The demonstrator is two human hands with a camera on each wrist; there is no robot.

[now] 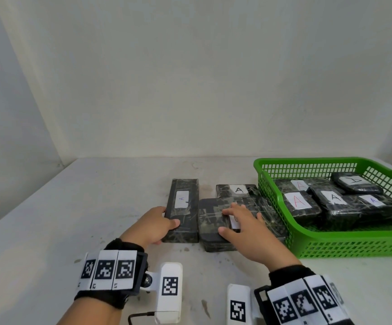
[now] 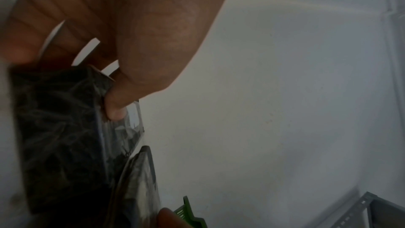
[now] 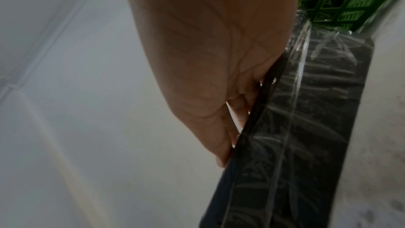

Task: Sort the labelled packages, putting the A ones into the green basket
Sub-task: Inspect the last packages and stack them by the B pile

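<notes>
A long black package (image 1: 182,208) with a small A label lies left of centre on the table. My left hand (image 1: 165,220) grips its near end, thumb on top and fingers down its left side; in the left wrist view the thumb (image 2: 116,108) presses the package (image 2: 61,127) at its edge. My right hand (image 1: 239,219) rests with spread fingers on a flat black package (image 1: 211,221), covering its label; the right wrist view shows the hand (image 3: 219,84) lying along that package (image 3: 295,127). The green basket (image 1: 345,245) at right holds several A packages.
Another A-labelled package (image 1: 237,190) lies behind the flat one, close to the basket's left wall. The white table (image 1: 84,207) stretches bare to the left and front. A pale wall stands right behind the table's far edge.
</notes>
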